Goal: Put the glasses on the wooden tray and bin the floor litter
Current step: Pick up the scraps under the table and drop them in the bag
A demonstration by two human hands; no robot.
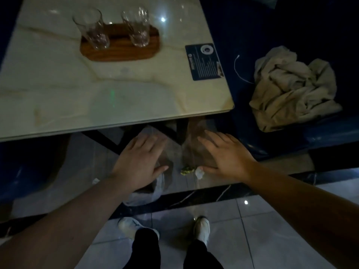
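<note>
Two glasses [91, 29] [137, 27] upright on wooden tray [120, 52]. Below worktop [97, 101] edge, left hand [140, 162] and right hand [227, 154] spread wide, empty, above floor litter [187, 169].

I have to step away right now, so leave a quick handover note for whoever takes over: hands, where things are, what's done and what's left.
Left hand: open, empty, spread over the floor by the table edge.
Right hand: open, empty, thumb close to the white scrap.
Both glasses, left glass and right glass, stand upright on the wooden tray on the table. That part is done.
Left to do: a green scrap and a white scrap lie on the floor between the hands. A bin with a clear liner appears to sit under the left forearm; drop them there.
</note>
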